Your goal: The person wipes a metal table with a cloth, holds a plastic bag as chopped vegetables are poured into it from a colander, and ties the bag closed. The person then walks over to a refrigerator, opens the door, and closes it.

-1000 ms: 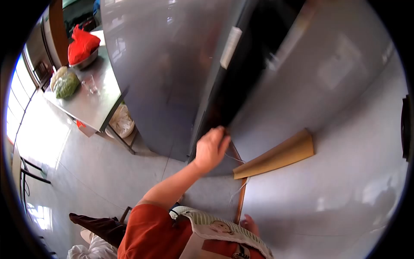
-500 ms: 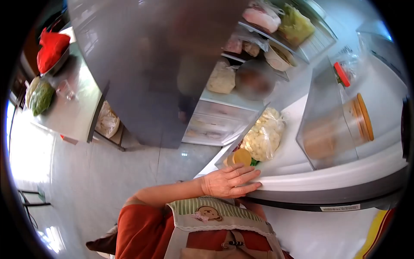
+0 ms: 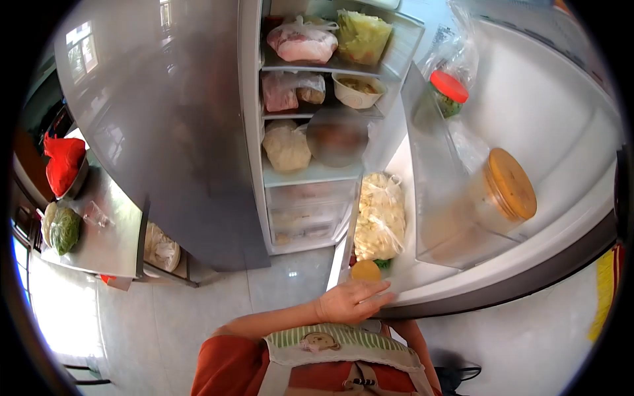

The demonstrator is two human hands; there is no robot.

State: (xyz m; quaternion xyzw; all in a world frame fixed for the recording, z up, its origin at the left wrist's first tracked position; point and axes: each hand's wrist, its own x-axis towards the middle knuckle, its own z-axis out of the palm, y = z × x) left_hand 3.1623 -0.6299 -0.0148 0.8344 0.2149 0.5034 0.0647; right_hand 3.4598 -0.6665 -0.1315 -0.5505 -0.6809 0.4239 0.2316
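Note:
My left hand [image 3: 353, 302] reaches across from the left to the inner edge of the open fridge door [image 3: 456, 290]. Its fingers are stretched out and apart, with nothing seen in them. Just beyond the fingers, in the low door bin, is a round yellow lid [image 3: 365, 270]. Behind that lid stands a clear bag of pale, chunky pieces [image 3: 380, 218]. A bit of green shows beside the lid. Part of my right forearm [image 3: 417, 340] is visible beyond the apron bib, but the right hand is hidden.
Fridge shelves hold bagged meat [image 3: 302, 43], a bag of yellow-green food [image 3: 363, 36], a white bowl [image 3: 356, 92] and a covered round dish [image 3: 337, 137]. Higher on the door are a wooden-lidded jar [image 3: 512, 185] and a red-lidded jar [image 3: 449, 89]. A metal table [image 3: 112, 224] stands left.
My view has turned, so the fridge shelves sit further left and face me more squarely. My left hand stays at the door edge, with its fingers bent a little more.

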